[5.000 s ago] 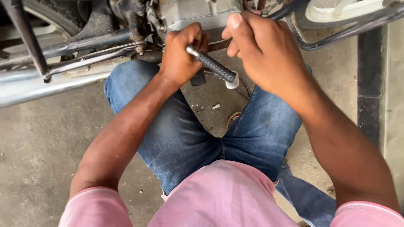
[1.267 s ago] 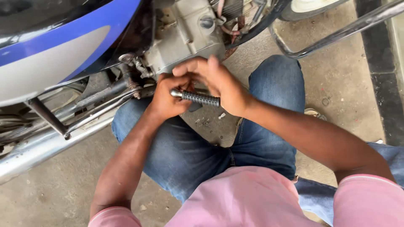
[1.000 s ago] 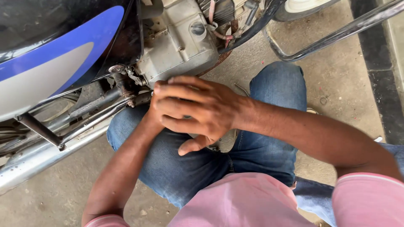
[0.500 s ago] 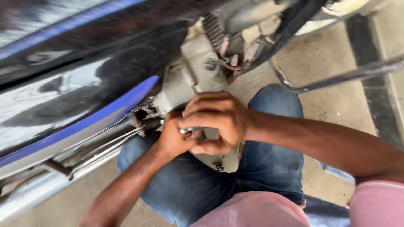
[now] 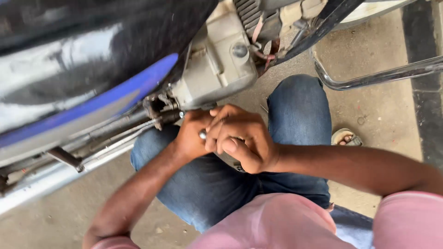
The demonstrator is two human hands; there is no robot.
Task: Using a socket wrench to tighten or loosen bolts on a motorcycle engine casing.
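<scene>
While you crouch beside the motorcycle, your left hand (image 5: pixel 191 138) and right hand (image 5: pixel 242 140) close together on a small metal tool (image 5: pixel 202 134), of which only a rounded bright tip shows, just below the grey cast engine casing (image 5: pixel 217 64). Both grips are pressed around it, steadying it against the dull, grimy underside fittings.
</scene>
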